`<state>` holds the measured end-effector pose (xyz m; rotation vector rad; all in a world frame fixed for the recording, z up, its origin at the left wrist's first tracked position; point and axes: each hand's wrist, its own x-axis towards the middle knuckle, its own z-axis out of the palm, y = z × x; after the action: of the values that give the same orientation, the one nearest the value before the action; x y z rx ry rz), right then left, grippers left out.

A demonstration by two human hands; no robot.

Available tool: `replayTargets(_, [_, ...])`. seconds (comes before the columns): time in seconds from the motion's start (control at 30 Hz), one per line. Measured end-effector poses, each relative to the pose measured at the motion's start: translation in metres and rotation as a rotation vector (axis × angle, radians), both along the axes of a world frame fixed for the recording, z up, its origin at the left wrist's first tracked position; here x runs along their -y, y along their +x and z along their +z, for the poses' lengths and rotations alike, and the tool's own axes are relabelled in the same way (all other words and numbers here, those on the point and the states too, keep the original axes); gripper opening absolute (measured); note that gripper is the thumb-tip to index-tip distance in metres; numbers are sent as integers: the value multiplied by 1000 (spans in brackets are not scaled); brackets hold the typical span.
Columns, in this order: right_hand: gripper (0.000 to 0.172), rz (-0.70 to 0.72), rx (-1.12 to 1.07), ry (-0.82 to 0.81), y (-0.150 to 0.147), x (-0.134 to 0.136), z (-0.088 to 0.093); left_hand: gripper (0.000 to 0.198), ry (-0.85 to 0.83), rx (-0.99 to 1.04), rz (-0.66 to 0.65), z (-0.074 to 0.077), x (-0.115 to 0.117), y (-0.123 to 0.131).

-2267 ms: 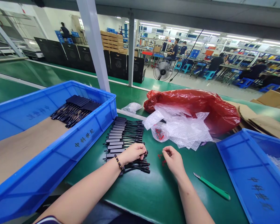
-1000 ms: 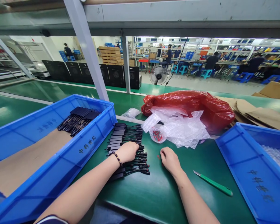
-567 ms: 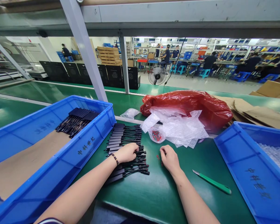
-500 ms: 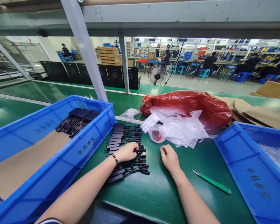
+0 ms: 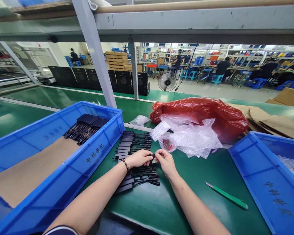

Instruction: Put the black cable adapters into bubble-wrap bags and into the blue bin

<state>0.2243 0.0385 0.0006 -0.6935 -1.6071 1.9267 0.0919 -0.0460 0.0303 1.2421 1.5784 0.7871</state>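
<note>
Near the centre of the frame, the left hand (image 5: 140,159) pinches a slim black connector (image 5: 154,156), while the fingertips of the right hand (image 5: 166,162) meet at its tip; whether they grip it, or some small piece against it, is too small to tell.

The bench (image 5: 147,204) ends in a pale front edge at lower centre, close below the forearms. Open green surface spreads from there between the right forearm and the right crate (image 5: 262,169), interrupted only by a green-handled knife (image 5: 230,196), its blade pointing up and left. On the other side, the long wall of the left crate (image 5: 112,141) runs close beside the row of black units (image 5: 124,150), so room there is tight.

Those units are flat oblong boxes trailing thin cables with rounded ends, lined up beneath and behind the left hand. Both crates are ribbed blue plastic; the left one holds a brown cardboard sheet (image 5: 31,173) and similar dark units (image 5: 88,127). Beyond the hands, a clear bag (image 5: 168,144) of tiny red pieces touches dimpled bubble-wrap sheets (image 5: 196,140), which spill from a glossy, crumpled red bag (image 5: 201,111).
</note>
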Motion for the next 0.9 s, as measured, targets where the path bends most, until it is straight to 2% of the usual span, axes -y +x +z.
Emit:
replayTargets(0.17, [24,3,17,101,0,2,-13,30,-5,60,82,-7,-3,6])
replayTargets(0.23, [23,-19,41,146,2,1,-15,28,21,54,134,-10,-4,7])
replayTargets(0.33, [24,-41,69,117,5,-3,-17,23,51,64,188,-13,-5,6])
replayTargets(0.5, [26,-3,88,18,7,-7,-18,16,49,140,190,-15,-6,5])
replayTargets(0.7, [25,24,113,67,4,0,-15,11,65,141,174,-20,-6,6])
replayTargets(0.9, [25,55,114,123,2,2,-19,24,84,36,181,-23,-5,5])
